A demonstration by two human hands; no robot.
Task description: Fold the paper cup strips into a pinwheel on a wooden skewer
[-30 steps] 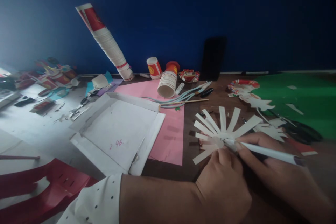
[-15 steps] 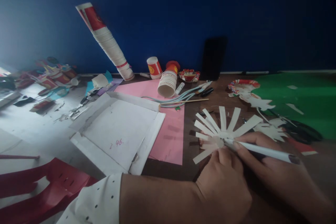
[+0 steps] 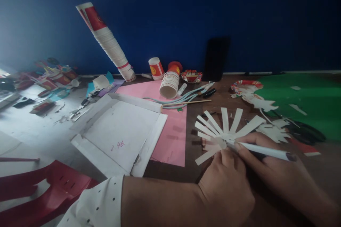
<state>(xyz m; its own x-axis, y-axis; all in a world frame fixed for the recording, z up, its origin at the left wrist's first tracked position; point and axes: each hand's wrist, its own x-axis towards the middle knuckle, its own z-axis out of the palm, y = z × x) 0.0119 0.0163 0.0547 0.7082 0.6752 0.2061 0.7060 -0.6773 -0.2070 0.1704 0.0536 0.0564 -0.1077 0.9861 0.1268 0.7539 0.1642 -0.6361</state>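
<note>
A paper cup cut into white strips is spread out like a flower, its round base in the middle. My left hand is closed on the near edge of this cut paper cup; its fingertips are partly hidden. Between the thumb and fingers of my right hand is a white pen, held at a low slant. The pen's tip is at the round base of the cut cup. Some strips on the near side are covered by my hands.
Left lies a white box lid on pink paper. Behind stand a tall leaning stack of paper cups and a single cup. A dark phone leans on the blue wall. Green paper and paper scraps lie right.
The cut cup has shifted and turned very slightly to the left. The pen's rear end has moved a little left and up; both hands keep their hold.
</note>
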